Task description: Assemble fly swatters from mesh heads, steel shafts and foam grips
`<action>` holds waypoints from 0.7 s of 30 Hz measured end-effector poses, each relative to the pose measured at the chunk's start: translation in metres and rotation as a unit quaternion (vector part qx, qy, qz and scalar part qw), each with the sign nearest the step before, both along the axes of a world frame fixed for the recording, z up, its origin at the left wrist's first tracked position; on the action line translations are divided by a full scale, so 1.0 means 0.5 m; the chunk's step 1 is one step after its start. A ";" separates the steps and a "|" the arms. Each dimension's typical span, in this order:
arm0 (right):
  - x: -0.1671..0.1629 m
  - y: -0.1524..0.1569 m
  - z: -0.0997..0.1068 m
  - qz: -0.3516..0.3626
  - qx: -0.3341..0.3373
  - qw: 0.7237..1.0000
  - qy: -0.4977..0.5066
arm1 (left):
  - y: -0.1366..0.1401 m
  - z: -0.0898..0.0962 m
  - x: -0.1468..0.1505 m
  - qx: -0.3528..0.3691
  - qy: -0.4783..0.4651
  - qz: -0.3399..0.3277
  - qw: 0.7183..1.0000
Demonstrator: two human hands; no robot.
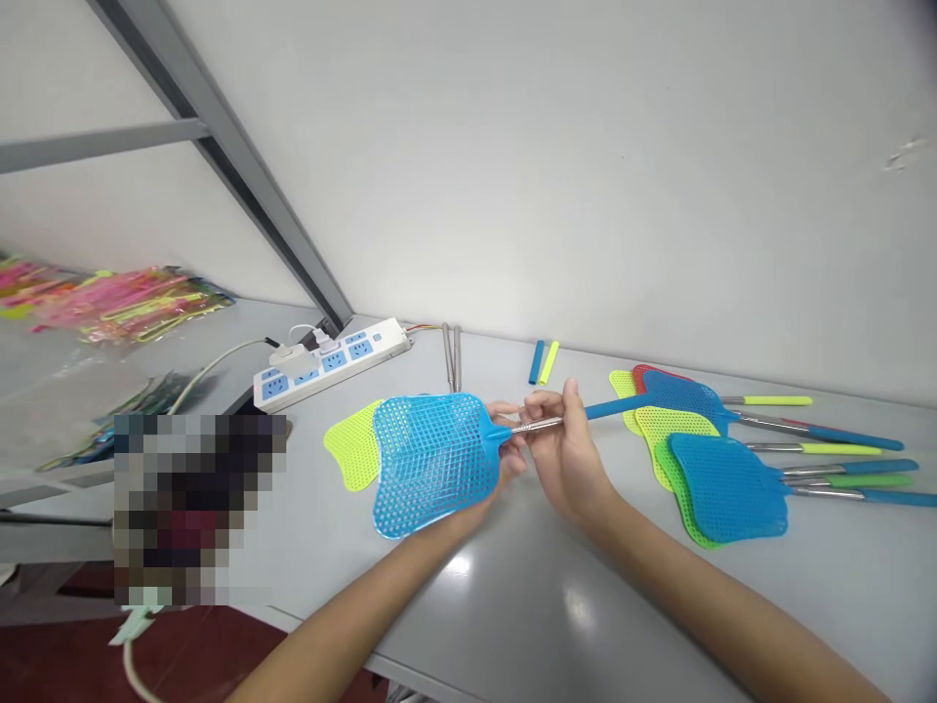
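Observation:
A blue fly swatter is held up over the table, its mesh head to the left and its blue handle pointing right. My left hand is closed around the neck by the head, partly hidden behind the mesh. My right hand grips the metal rod between thumb and fingers. Beneath the blue head, a yellow-green swatter head lies on the table. Two loose metal rods lie behind it. Farther right along the wall are a blue grip sleeve and a yellow one.
Several assembled swatters in blue, green, yellow and red overlap at the right. A white power strip with plugs stands at the back left. Bagged colourful swatter parts lie far left. A grey metal frame rises by the wall.

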State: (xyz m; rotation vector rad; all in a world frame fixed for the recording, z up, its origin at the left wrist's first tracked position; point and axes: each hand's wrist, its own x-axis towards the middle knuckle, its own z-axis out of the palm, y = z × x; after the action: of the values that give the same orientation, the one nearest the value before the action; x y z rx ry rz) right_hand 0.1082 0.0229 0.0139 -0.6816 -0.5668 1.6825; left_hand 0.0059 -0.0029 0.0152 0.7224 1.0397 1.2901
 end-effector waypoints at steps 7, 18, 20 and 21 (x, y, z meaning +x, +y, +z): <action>-0.022 -0.024 -0.025 0.056 0.007 0.998 -0.005 | 0.007 -0.029 0.001 0.089 0.104 0.060 0.989; 0.000 -0.053 -0.065 0.108 -0.005 0.994 -0.002 | 0.008 -0.064 0.010 -0.004 0.093 -0.090 0.992; 0.007 -0.058 -0.068 0.111 -0.012 0.994 -0.002 | 0.003 -0.070 0.016 0.005 0.100 -0.096 0.990; 0.011 -0.060 -0.069 0.112 -0.011 0.994 -0.005 | 0.001 -0.073 0.019 0.015 0.110 -0.097 0.989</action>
State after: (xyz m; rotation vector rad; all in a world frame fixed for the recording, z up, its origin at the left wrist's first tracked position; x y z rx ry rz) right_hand 0.1140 -0.0071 -0.0206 -0.6634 -0.6515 1.8966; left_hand 0.0156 -0.0024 -0.0213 0.9824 1.0978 1.0767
